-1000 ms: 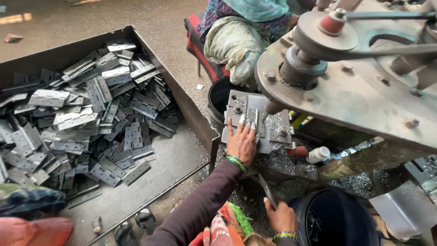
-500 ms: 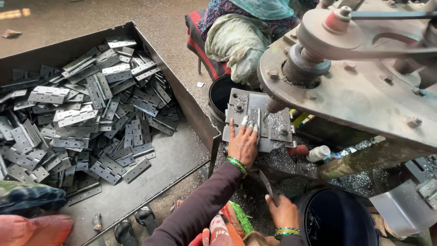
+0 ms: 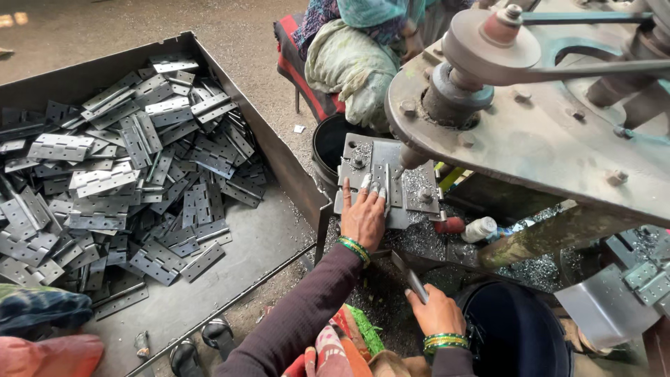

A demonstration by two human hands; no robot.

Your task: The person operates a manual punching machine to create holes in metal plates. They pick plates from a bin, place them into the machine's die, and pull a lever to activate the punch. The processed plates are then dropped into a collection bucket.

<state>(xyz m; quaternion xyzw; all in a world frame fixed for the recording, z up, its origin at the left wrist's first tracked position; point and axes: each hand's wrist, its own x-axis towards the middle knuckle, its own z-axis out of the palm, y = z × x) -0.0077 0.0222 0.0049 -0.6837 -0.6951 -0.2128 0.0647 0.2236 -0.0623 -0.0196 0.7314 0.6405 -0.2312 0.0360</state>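
At far left, nine o'clock: a big open metal bin on the floor, heaped with flat grey hinge plates; its near corner is bare sheet.
Bottom left, seven o'clock: a pair of dark sandals on the ground just outside the bin's rail.
Centre, just below middle: left hand, sleeve dark, green bangles at the wrist, pressed palm-down and fingers spread on a grey hinge plate; it pins the plate flat rather than closing around it.
Hinge plate position: it lies on the drill jig bed, directly under the fingertips, at twelve o'clock from the left wrist and ten o'clock from the right hand.
Above the plate, one o'clock: the machine's spindle nose hangs just beside the fingertips, under a heavy rusty machine head.
Lower centre-right, five o'clock: right hand, bangled, closed around a short metal lever; it is well apart from the left hand.
Around the bed: bright metal swarf is scattered on the counter.
Right, four o'clock: a dark round bucket by the right wrist.
Top centre, twelve o'clock: another person sits opposite, in pale green cloth.
Risk, fingers: they sit so near the spindle that it could catch them.
Risk, plate: if the press slackens, the plate could spin or shift.
Risk, skin: bare hands on swarf invite cuts.
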